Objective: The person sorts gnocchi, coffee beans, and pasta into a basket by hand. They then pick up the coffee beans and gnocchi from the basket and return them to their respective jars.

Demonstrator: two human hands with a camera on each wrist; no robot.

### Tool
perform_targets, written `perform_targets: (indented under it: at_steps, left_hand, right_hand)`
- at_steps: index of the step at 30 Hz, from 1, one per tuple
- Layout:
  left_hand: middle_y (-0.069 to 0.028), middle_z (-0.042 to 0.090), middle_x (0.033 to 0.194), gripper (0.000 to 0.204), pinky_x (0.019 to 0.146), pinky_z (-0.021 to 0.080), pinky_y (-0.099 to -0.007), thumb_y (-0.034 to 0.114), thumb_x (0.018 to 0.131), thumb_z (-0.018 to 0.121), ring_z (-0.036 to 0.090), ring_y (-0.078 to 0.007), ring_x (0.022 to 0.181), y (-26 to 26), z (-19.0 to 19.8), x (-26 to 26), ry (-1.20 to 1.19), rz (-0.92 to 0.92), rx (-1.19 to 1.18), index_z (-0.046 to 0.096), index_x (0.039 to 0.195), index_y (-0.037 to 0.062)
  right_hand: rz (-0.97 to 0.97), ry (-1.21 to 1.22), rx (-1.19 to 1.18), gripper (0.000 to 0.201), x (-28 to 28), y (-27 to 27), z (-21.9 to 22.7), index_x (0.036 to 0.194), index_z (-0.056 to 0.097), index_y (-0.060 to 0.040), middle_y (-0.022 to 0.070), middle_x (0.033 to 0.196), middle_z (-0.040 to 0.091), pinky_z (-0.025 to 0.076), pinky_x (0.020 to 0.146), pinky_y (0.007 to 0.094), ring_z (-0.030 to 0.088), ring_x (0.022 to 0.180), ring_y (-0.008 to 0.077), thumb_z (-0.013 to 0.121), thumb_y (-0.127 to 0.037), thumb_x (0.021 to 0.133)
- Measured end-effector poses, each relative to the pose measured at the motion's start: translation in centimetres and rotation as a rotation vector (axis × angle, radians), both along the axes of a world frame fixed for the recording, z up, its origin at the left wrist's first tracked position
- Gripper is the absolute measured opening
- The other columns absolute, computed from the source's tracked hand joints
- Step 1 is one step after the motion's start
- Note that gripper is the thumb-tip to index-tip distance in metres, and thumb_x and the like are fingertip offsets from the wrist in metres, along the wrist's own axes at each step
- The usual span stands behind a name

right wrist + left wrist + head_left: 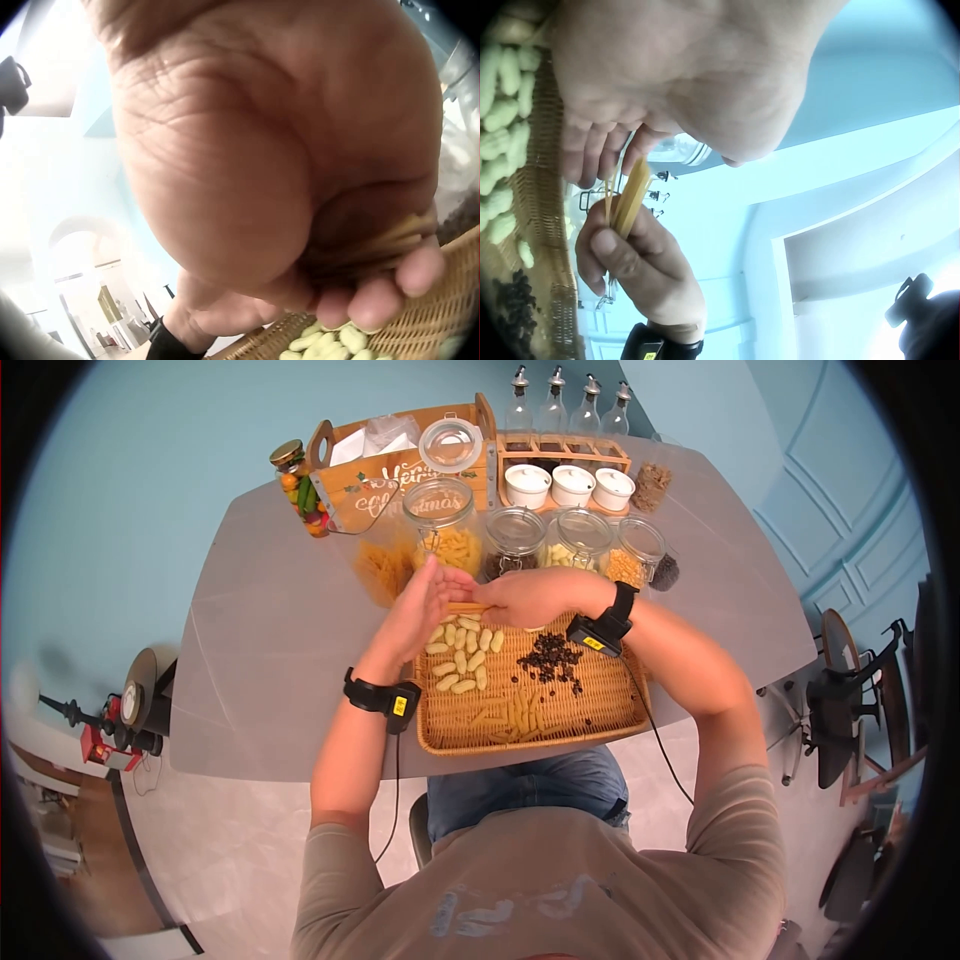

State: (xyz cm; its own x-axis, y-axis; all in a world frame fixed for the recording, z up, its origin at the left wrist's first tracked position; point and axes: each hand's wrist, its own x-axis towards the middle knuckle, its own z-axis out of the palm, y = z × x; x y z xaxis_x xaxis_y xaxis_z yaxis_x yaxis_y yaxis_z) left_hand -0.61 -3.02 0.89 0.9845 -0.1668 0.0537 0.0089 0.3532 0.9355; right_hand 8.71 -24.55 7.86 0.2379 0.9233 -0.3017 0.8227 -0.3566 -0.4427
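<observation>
Yellow sticks (632, 198), held in right hand (533, 596), ends near left hand (424, 608)

smooth pasta strands (632, 199); rough wicker tray (612, 695); glossy glass jar (440, 510)

1. We see the head view evenly lit, its fisheye edges fading to black.
2. Glare whitens our left wrist view's lower right.
3. In the right wrist view, shadowed pasta strands (390, 246) look blurred, probably by motion.
</observation>
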Motion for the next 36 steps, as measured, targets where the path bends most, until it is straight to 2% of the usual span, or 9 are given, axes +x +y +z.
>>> perform_targets:
  at_steps: [5,8,11,12,16,19,30,34,36]
  left_hand:
    - [-0.0145,0.073,0.118,0.068,0.105,0.055,-0.0399,0.057,0.121,0.033,0.07,-0.0239,0.114,1.0,0.0,0.2,0.043,0.012,0.031,0.068,0.122,-0.0014]
    - [-0.0159,0.074,0.118,0.071,0.104,0.055,-0.0398,0.058,0.121,0.032,0.07,-0.0247,0.113,1.2,-0.4,0.5,0.054,0.018,0.071,0.068,0.12,-0.0028]
    - [-0.0155,0.074,0.117,0.069,0.102,0.055,-0.0395,0.056,0.121,0.031,0.07,-0.0241,0.11,1.3,-0.5,0.6,0.057,0.014,0.117,0.068,0.119,-0.0023]
    - [-0.0152,0.074,0.117,0.068,0.102,0.055,-0.0394,0.055,0.122,0.031,0.07,-0.0238,0.109,1.3,-0.6,0.6,0.062,0.015,0.129,0.068,0.118,-0.0022]
    - [-0.014,0.074,0.114,0.065,0.1,0.055,-0.0382,0.052,0.122,0.033,0.07,-0.0227,0.108,1.4,-0.7,0.7,0.066,0.025,0.168,0.069,0.116,-0.0022]
    - [-0.0116,0.075,0.108,0.064,0.095,0.056,-0.0342,0.055,0.12,0.043,0.07,-0.0191,0.102,1.3,-0.5,0.5,0.052,0.045,0.17,0.072,0.114,-0.0017]
    - [-0.0099,0.076,0.107,0.051,0.093,0.057,-0.0325,0.046,0.119,0.053,0.071,-0.017,0.101,1.7,-0.5,0.5,-0.004,0.077,0.187,0.074,0.112,-0.0005]
    - [-0.0109,0.076,0.111,0.04,0.093,0.057,-0.0348,0.036,0.119,0.055,0.071,-0.0195,0.103,2.3,-0.9,0.8,-0.023,0.052,0.175,0.073,0.112,0.0001]
    - [-0.0088,0.075,0.107,0.036,0.09,0.056,-0.0328,0.033,0.117,0.059,0.07,-0.0169,0.099,2.3,-0.7,0.5,-0.019,0.084,0.194,0.073,0.11,0.0011]
  right_hand:
    - [-0.101,-0.169,-0.05,0.027,0.9,-3.8,-0.3,0.12,0.068,0.0028,0.0266,0.103,0.076,0.056,0.089,0.0554,0.073,0.102,0.0477,0.064,-0.021,0.107]
    - [-0.214,-0.27,-0.012,0.022,0.0,-5.0,-1.7,0.115,0.069,0.0029,0.0251,0.097,0.077,0.059,0.082,0.0536,0.076,0.096,0.0448,0.065,-0.015,0.104]
    - [-0.145,-0.498,-0.022,0.02,-0.5,-5.1,-3.3,0.114,0.075,0.0011,0.0222,0.097,0.08,0.062,0.081,0.0503,0.079,0.097,0.0404,0.068,-0.01,0.098]
    - [-0.126,-0.527,0.0,0.015,-0.8,-5.2,-3.6,0.106,0.075,-0.0001,0.0205,0.093,0.08,0.063,0.077,0.0495,0.08,0.094,0.0394,0.069,-0.007,0.095]
    - [-0.129,-0.568,0.053,0.012,-0.7,-5.3,-5.4,0.102,0.075,0.0001,0.0191,0.09,0.079,0.063,0.076,0.0491,0.08,0.093,0.0389,0.069,-0.007,0.094]
    - [-0.105,-0.586,0.098,0.01,-0.4,-5.8,-5.7,0.098,0.074,-0.0005,0.0189,0.087,0.078,0.062,0.075,0.0481,0.08,0.09,0.038,0.069,-0.008,0.094]
    - [-0.063,-0.678,0.157,0.011,-0.7,-7.1,-6.1,0.095,0.07,-0.0006,0.0179,0.077,0.074,0.061,0.072,0.0481,0.078,0.08,0.0375,0.067,-0.011,0.096]
    - [-0.079,-0.695,0.039,0.013,-0.8,-7.4,-4.8,0.095,0.072,0.0001,0.0185,0.079,0.074,0.061,0.073,0.0501,0.078,0.081,0.0382,0.067,-0.012,0.096]
    - [-0.135,-0.663,-0.002,0.015,-0.1,-7.5,-3.7,0.095,0.073,0.0002,0.0191,0.081,0.075,0.061,0.075,0.0511,0.078,0.083,0.0393,0.068,-0.013,0.097]
